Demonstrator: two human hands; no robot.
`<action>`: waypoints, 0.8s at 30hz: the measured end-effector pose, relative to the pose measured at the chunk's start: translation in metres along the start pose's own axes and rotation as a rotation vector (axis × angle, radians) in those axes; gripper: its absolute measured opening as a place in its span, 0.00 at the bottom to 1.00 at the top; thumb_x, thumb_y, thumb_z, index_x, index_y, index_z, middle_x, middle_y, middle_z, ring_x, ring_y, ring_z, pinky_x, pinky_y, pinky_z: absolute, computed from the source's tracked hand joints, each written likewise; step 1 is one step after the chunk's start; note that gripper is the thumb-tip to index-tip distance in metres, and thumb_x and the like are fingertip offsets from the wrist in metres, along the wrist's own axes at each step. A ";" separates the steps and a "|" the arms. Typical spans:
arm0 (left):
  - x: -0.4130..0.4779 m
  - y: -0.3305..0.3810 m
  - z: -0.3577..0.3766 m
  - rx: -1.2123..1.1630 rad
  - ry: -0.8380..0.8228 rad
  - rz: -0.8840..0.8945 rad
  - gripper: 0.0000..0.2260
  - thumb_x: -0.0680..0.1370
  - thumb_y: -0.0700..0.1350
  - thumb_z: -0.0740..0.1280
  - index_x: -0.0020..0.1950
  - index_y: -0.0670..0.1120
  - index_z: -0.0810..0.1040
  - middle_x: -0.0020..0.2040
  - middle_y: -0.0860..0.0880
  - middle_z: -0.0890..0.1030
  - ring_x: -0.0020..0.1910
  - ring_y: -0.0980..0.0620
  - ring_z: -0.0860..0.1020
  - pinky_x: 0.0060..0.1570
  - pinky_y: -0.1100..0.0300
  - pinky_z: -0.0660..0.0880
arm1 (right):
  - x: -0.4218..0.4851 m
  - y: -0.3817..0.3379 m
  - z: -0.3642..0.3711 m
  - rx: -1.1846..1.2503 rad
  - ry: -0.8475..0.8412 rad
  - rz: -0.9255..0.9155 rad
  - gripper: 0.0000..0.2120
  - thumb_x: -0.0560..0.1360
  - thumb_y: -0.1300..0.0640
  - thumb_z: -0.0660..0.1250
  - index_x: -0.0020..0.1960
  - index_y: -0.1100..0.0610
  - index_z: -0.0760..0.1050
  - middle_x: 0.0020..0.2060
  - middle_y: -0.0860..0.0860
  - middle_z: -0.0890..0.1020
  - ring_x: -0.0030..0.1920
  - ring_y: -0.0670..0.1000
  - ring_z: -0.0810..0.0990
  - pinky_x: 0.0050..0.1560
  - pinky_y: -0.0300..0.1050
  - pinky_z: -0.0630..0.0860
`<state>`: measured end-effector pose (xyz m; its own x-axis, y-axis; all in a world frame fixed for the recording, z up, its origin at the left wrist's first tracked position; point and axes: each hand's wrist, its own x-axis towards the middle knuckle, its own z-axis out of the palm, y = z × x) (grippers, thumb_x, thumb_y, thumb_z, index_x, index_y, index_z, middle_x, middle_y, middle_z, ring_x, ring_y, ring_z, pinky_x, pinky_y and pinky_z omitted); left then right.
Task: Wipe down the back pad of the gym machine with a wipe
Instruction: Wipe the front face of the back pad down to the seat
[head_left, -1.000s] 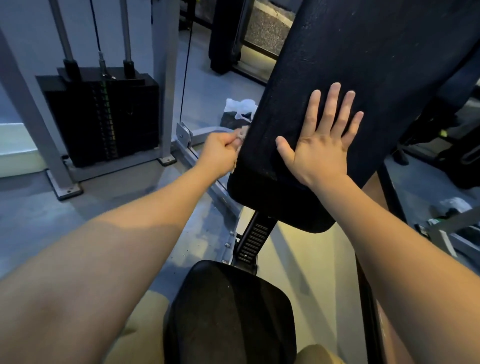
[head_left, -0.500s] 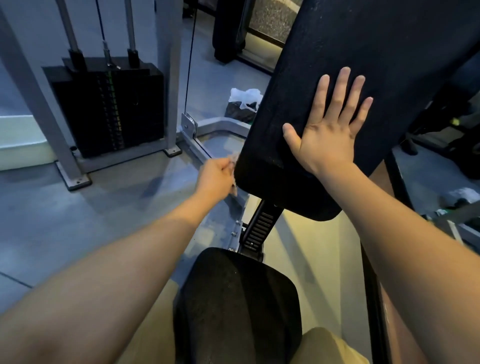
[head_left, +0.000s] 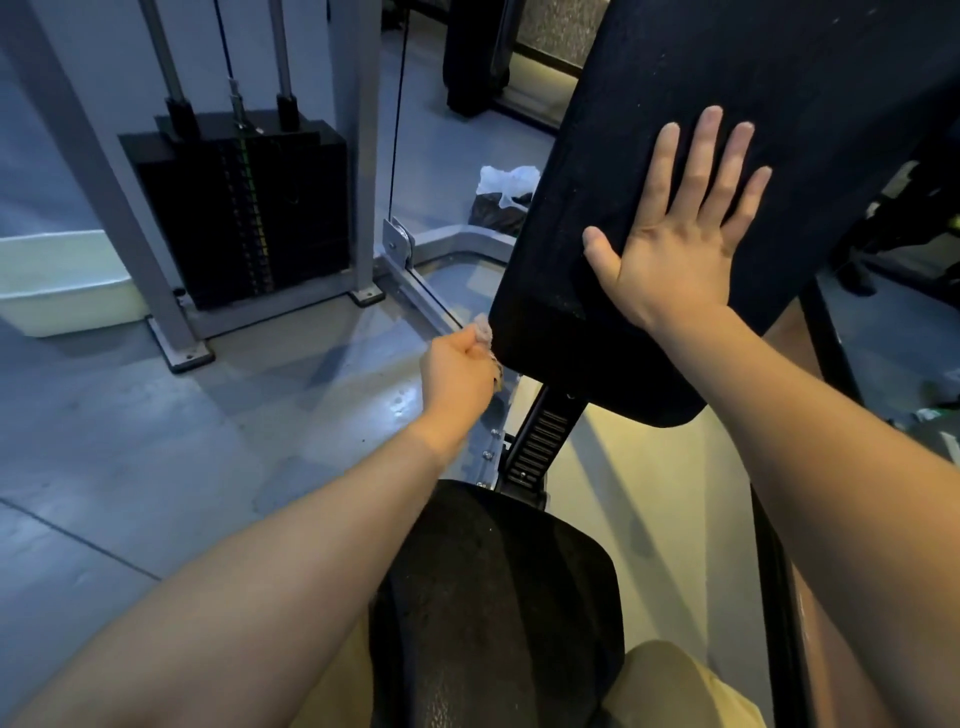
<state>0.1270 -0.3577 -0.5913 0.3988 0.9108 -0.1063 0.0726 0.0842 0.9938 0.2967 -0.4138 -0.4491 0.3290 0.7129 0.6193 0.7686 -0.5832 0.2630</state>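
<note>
Down the left edge of the black back pad (head_left: 623, 208) the left hand (head_left: 457, 374) has travelled in the past second, and it now sits at the pad's lower left corner, fingers curled tight round a crumpled pale wipe (head_left: 483, 330) that touches the pad's rim. Unmoved on the pad, the right hand (head_left: 675, 249) lies flat against the face, fingers straight and slightly spread, thumb out to the left. Below the pad a notched adjuster bar (head_left: 540, 441) runs down to the black seat pad (head_left: 498, 597) at the near edge of the view. At far left a black weight stack (head_left: 244, 208) stands in a grey steel frame (head_left: 363, 156), with a white tub (head_left: 57, 283) on the floor beside it. A white plastic bag (head_left: 506, 179) lies on the grey floor (head_left: 156, 441) just behind the pad's left edge
</note>
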 end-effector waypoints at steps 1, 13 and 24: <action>0.011 0.004 -0.002 0.013 0.002 0.019 0.13 0.84 0.37 0.60 0.55 0.45 0.85 0.42 0.44 0.85 0.32 0.59 0.75 0.36 0.65 0.74 | 0.000 -0.001 0.000 0.004 0.001 -0.001 0.47 0.78 0.30 0.54 0.83 0.59 0.41 0.82 0.64 0.44 0.81 0.70 0.43 0.77 0.72 0.42; 0.037 0.049 -0.018 0.076 -0.130 0.316 0.14 0.84 0.41 0.63 0.63 0.57 0.82 0.47 0.50 0.86 0.46 0.58 0.81 0.54 0.60 0.78 | -0.002 0.002 0.001 0.039 0.015 -0.005 0.46 0.79 0.32 0.55 0.83 0.59 0.42 0.82 0.63 0.45 0.81 0.69 0.42 0.78 0.71 0.41; 0.074 0.164 0.005 0.020 -0.145 0.433 0.12 0.84 0.40 0.62 0.53 0.48 0.86 0.41 0.53 0.84 0.45 0.58 0.81 0.52 0.59 0.80 | -0.002 0.004 0.006 0.039 0.003 0.014 0.46 0.79 0.32 0.55 0.84 0.57 0.40 0.82 0.60 0.41 0.81 0.65 0.40 0.78 0.68 0.39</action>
<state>0.1732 -0.2790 -0.4364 0.5197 0.7944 0.3145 -0.1121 -0.3015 0.9469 0.3028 -0.4150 -0.4537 0.3383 0.7033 0.6252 0.7847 -0.5776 0.2252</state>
